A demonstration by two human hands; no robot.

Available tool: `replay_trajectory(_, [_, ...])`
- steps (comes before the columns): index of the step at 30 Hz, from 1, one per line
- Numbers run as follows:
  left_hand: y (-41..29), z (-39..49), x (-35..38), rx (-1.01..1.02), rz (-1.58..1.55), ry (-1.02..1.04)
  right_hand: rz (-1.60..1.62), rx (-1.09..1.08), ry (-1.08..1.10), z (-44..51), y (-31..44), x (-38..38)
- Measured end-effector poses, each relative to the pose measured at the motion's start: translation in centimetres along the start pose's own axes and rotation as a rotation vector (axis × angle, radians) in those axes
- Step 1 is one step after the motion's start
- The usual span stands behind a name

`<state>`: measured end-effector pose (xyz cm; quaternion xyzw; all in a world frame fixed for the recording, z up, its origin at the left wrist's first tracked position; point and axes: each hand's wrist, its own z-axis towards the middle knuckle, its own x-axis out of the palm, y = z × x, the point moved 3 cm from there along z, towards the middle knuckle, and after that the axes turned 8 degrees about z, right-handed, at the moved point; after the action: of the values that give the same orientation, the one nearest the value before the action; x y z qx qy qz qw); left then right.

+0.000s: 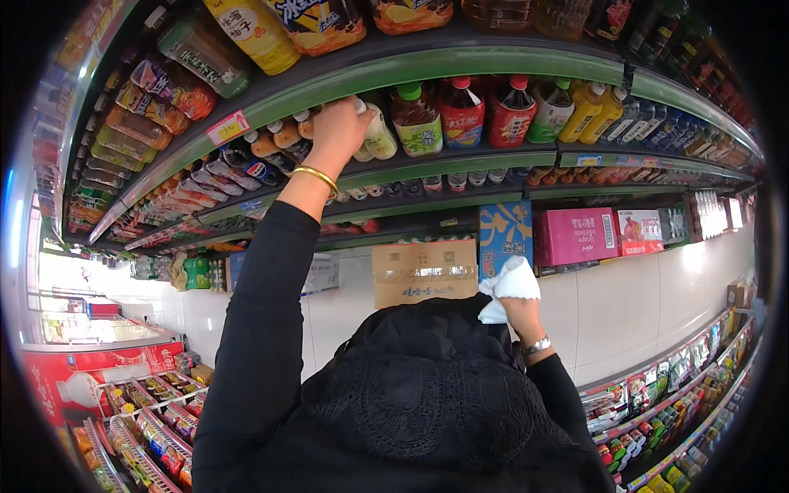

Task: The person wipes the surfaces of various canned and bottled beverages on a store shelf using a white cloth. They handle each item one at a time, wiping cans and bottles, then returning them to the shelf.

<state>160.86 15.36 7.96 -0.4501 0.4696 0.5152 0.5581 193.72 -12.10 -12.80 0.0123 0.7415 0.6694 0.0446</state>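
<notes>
My left hand (343, 130), with a gold bangle at the wrist, reaches onto a drinks shelf and has its fingers around the white cap of a pale bottle (381, 137); whether it grips the cap firmly is partly hidden. Orange-topped bottles (285, 134) stand just left of that hand, and a large green-capped tea bottle (417, 120) stands to its right. Lower down on the right, my right hand (523, 313), wearing a silver watch, holds a crumpled white cloth (515, 285) beside a blue carton.
Green shelf edges (431, 66) run above and below the bottles. A brown cardboard box (425, 271), the blue carton (505, 231) and a pink carton (576, 234) sit below. Snack racks stand at lower left (148, 431) and lower right (666, 394).
</notes>
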Motion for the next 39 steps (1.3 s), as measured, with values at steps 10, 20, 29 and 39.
replay_trajectory(10, [-0.4,3.3,3.2,-0.055,0.052,0.157,-0.032,0.146,-0.134,-2.9,-2.5,-2.7])
replay_trajectory(20, [1.4,5.1,5.3,-0.103,-0.030,0.094,0.070,0.208,-0.094,-2.3,-2.1,-1.4])
replay_trajectory(29, [0.3,4.5,4.4,-0.209,-0.136,0.175,-0.056,0.128,-0.049,-1.9,-2.7,-1.1])
replay_trajectory(39, [1.2,-3.2,3.5,-0.063,-0.539,-0.175,-0.045,0.192,-0.042,-2.3,-2.7,-1.0])
